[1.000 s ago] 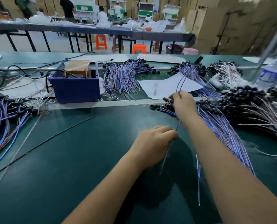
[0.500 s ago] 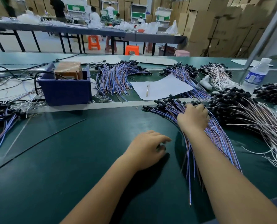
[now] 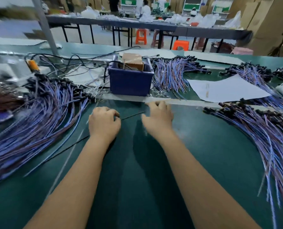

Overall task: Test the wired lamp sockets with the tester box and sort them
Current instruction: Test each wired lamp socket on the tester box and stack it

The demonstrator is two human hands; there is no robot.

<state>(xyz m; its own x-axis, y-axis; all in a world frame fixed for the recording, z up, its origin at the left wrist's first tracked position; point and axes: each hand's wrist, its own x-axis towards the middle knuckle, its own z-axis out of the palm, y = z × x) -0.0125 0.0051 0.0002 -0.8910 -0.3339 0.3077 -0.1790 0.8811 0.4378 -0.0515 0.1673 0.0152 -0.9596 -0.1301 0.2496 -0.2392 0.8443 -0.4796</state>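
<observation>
Black lamp sockets with purple-blue wires (image 3: 261, 129) fan out right of the blue plastic tester box (image 3: 131, 81). Left hand (image 3: 103, 124) curled, right hand (image 3: 159, 119) blurred; holdings unclear.

One head-worn wide-angle view looks forward and down from close above the green desk (image 3: 137, 179), facing the factory floor beyond

Both forearms are bare up to the bottom edge of the view, with no sleeve showing. The left hand (image 3: 104, 124) and right hand (image 3: 159, 119) wear no gloves. Motion blur softens the right hand's outline.
</observation>
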